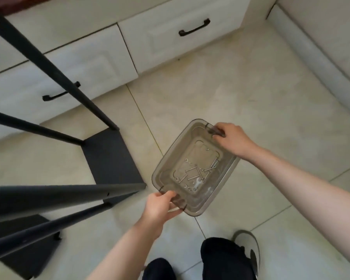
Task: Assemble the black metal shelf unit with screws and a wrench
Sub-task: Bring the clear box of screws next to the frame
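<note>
Shelf poles (49,196) beside hand-held tray (166,172)

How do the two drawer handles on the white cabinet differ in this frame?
The right drawer handle shows whole; the left drawer handle is partly hidden behind a black shelf leg. The right one sits higher in the view and looks larger. Both are dark, curved bars on white drawer fronts.

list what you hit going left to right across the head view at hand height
black shelf frame → left hand → clear tray holding screws and a small wrench → right hand
</note>
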Available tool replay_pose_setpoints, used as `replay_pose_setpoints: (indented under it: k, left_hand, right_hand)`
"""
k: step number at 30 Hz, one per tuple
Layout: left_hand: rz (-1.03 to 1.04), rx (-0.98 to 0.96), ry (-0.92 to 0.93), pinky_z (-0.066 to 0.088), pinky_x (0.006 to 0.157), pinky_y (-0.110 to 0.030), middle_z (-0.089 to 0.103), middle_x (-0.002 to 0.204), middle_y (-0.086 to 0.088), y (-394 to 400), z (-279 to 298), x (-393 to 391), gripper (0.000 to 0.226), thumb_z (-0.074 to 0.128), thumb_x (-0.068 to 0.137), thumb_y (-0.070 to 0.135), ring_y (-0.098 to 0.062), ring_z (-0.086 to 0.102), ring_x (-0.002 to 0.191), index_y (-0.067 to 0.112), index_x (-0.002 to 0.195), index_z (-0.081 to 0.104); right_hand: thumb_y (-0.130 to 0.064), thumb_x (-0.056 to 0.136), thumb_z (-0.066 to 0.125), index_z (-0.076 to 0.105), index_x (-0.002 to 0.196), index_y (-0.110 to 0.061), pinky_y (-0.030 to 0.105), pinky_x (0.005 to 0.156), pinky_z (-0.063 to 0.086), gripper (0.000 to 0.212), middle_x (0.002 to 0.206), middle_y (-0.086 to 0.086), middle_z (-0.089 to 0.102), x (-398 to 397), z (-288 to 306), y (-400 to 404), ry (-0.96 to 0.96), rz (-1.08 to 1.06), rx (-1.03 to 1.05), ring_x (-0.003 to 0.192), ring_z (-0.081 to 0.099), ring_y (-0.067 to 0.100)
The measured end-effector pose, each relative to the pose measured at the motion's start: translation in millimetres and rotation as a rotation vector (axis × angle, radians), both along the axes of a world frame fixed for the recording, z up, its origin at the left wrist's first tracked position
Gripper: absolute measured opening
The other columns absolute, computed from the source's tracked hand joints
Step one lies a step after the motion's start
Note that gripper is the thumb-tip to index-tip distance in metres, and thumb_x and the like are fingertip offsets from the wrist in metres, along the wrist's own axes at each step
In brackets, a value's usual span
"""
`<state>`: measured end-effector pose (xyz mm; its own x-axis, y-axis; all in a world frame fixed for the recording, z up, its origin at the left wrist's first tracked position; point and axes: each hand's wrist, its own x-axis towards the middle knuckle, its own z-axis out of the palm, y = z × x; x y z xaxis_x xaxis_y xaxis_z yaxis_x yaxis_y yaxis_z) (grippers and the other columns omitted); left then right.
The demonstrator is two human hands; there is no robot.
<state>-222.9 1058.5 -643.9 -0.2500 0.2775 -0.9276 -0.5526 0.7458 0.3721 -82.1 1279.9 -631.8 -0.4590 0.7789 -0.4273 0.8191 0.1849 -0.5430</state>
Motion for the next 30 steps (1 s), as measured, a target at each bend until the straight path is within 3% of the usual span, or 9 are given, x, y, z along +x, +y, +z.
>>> replay_pose_setpoints:
  k: [7, 10, 13, 18, 22, 24, 28, 30]
  left_hand:
    - [0.157, 0.057, -0.111, 0.062, 0.069, -0.038, 0.070, 0.107, -0.026, -11, -68, 8, 0.022, 0.058, 0.097, -0.002, -0.036, 0.073, 0.086, -0.013, 0.117, 0.060]
    - [0.173, 0.084, -0.145, 0.061, 0.066, -0.036, 0.071, 0.105, -0.026, -14, -80, 17, 0.020, 0.059, 0.097, -0.001, -0.032, 0.074, 0.076, -0.013, 0.113, 0.062]
    - [0.161, 0.141, -0.188, 0.061, 0.065, -0.032, 0.076, 0.096, -0.020, -16, -87, 23, 0.015, 0.060, 0.098, 0.002, -0.027, 0.074, 0.075, -0.008, 0.107, 0.066]
    - [0.150, 0.214, -0.235, 0.061, 0.063, -0.028, 0.077, 0.097, -0.016, -23, -93, 25, 0.014, 0.060, 0.098, 0.003, -0.023, 0.075, 0.076, -0.005, 0.107, 0.068]
    - [0.104, 0.235, -0.260, 0.061, 0.063, -0.032, 0.076, 0.096, -0.018, -24, -88, 24, 0.017, 0.061, 0.099, 0.009, -0.026, 0.076, 0.075, -0.005, 0.104, 0.068]
    - [0.067, 0.209, -0.250, 0.062, 0.063, -0.034, 0.071, 0.109, -0.021, -28, -83, 18, 0.024, 0.066, 0.097, 0.017, -0.031, 0.076, 0.080, -0.005, 0.106, 0.068]
    - [-0.006, 0.155, -0.028, 0.059, 0.071, -0.034, 0.055, 0.134, -0.014, -34, -81, -3, 0.058, 0.069, 0.093, 0.038, -0.035, 0.071, 0.102, 0.002, 0.135, 0.052]
    - [-0.008, 0.189, 0.096, 0.055, 0.081, -0.035, 0.052, 0.139, -0.009, -31, -81, -16, 0.062, 0.064, 0.096, 0.042, -0.032, 0.064, 0.112, 0.007, 0.144, 0.046]
  right_hand:
    - [-0.010, 0.092, 0.057, 0.066, 0.109, -0.005, 0.032, 0.077, 0.051, 0.020, 0.102, 0.014, 0.071, -24, -75, 14, 0.013, 0.191, -0.057, 0.092, 0.065, 0.030]
    - [-0.007, 0.093, 0.056, 0.065, 0.110, -0.005, 0.022, 0.065, 0.052, 0.019, 0.104, 0.011, 0.070, -30, -86, 20, 0.031, 0.252, -0.087, 0.089, 0.071, 0.024]
    - [-0.003, 0.093, 0.052, 0.064, 0.110, -0.004, 0.034, 0.077, 0.057, 0.020, 0.104, 0.008, 0.071, -33, -93, 24, 0.038, 0.309, -0.085, 0.088, 0.072, 0.024]
    - [-0.009, 0.093, 0.055, 0.064, 0.114, -0.010, 0.032, 0.088, 0.048, 0.023, 0.105, 0.008, 0.073, -37, -103, 21, -0.057, 0.402, 0.093, 0.098, 0.067, 0.027]
    - [-0.018, 0.094, 0.057, 0.050, 0.136, -0.008, 0.034, 0.099, 0.042, 0.043, 0.131, 0.015, 0.060, -26, -108, 15, -0.112, 0.286, 0.150, 0.122, 0.054, 0.033]
    - [-0.019, 0.094, 0.057, 0.039, 0.145, -0.006, 0.037, 0.108, 0.037, 0.055, 0.144, 0.017, 0.048, -14, -106, 8, -0.109, 0.174, 0.181, 0.132, 0.045, 0.034]
    - [-0.020, 0.097, 0.051, 0.032, 0.147, -0.003, 0.038, 0.111, 0.031, 0.056, 0.148, 0.019, 0.040, 14, -105, -27, 0.040, -0.144, 0.228, 0.136, 0.038, 0.036]
    - [-0.023, 0.099, 0.050, 0.030, 0.148, -0.001, 0.036, 0.111, 0.029, 0.057, 0.149, 0.020, 0.038, 24, -104, -53, 0.120, -0.295, 0.171, 0.137, 0.037, 0.034]
